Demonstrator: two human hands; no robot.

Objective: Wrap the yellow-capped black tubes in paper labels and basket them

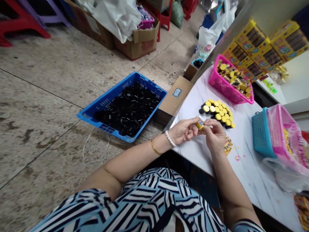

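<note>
Left hand (pixel 184 131) and right hand (pixel 216 134) are both closed in a fingertip pinch on one small yellow printed piece (pixel 200 124). It is held just to the near left of the landmark for this record, a cluster of yellow-capped black tubes (pixel 218 112).

Supporting surface: a white, grey-veined table (pixel 256 183) under the cluster. On the near side of the cluster lie a yellow-and-orange printed sheet (pixel 228 145), partly covered by the right hand, and small pink scraps (pixel 238 158). Beyond the cluster stands a pink basket (pixel 217 82) of yellow-capped items, with yellow window boxes (pixel 257 69) stacked behind. Right of the cluster stands a teal basket (pixel 263 133), beside a bag-lined pink container (pixel 281 129).

Room: left of the cluster, past the table edge, are a brown carton (pixel 173 100) and a blue crate (pixel 106 103) of black pieces; what supports the crate cannot be told. Farther left, the speckled floor (pixel 48 106) shows dark stains and joint lines, with red and purple stools (pixel 55 13) beyond.

Pose: forearms converge from opposite sides. Left thumb is uppermost, its fingers curled; right hand angles inward. Left wrist carries a pearl-like bracelet (pixel 170 139) and a gold-coloured bangle (pixel 154 147).
</note>
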